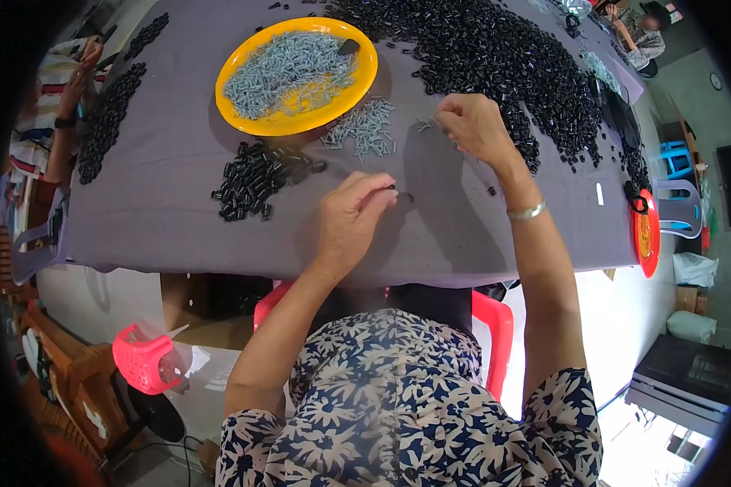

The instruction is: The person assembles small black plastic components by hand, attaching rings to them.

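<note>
My left hand [351, 217] is above the near part of the table, thumb and fingertips pinched on a small black piece [392, 187]. Farther right, my right hand [477, 128] is closed, its fingers curled under; whatever it grips, if anything, is hidden. Beside its fingertips lie a few loose silvery screws [425, 123]. Between the hands and a yellow plate [228, 97] is a small heap of similar screws [362, 128]. The plate holds many more, with a dark scoop-like piece [348, 47] at its rim. Left of my left hand sits a pile of short black cylindrical pieces [250, 180].
A large spread of black pieces [495, 61] covers the table's far right, and more [115, 122] lie along the left edge. A red plate [646, 235] is at the right edge. Another person's arms [71, 97] are at the left, and a person [643, 40] sits far right.
</note>
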Motion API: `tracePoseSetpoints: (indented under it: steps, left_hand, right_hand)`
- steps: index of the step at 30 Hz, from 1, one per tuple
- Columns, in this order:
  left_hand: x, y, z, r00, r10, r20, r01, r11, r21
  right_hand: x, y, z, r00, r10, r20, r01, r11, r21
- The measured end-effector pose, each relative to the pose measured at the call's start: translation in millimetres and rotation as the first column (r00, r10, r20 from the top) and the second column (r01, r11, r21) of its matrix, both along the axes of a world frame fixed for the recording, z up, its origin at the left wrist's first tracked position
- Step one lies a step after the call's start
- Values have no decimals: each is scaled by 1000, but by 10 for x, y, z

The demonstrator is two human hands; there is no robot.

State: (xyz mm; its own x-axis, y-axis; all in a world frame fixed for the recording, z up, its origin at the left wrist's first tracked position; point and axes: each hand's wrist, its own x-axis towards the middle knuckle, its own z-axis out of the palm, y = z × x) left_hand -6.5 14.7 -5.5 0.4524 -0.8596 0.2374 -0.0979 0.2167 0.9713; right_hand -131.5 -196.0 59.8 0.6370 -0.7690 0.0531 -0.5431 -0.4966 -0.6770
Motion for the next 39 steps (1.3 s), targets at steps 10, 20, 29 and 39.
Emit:
tracePoseSetpoints:
  steps: [10, 20, 29, 39]
  left_hand:
    - [3, -19, 35, 853, 188, 487, -127, 980, -156]
    - [-30, -15, 31, 903, 116, 413, -119, 993, -19]
    - [-17, -3, 13, 797, 157, 582, -177, 984, -23]
    - [-24, -7, 6, 718, 136, 683, -209, 978, 25]
  right_hand:
    - [543, -289, 93, 825, 105, -555, -137, 990, -15]
    - [363, -194, -1, 795, 68, -602, -227, 954, -193]
    - [-106, 691, -71, 937, 105, 333, -244, 880, 408]
    - [-175, 975, -388, 916, 139, 376, -241, 941, 239]
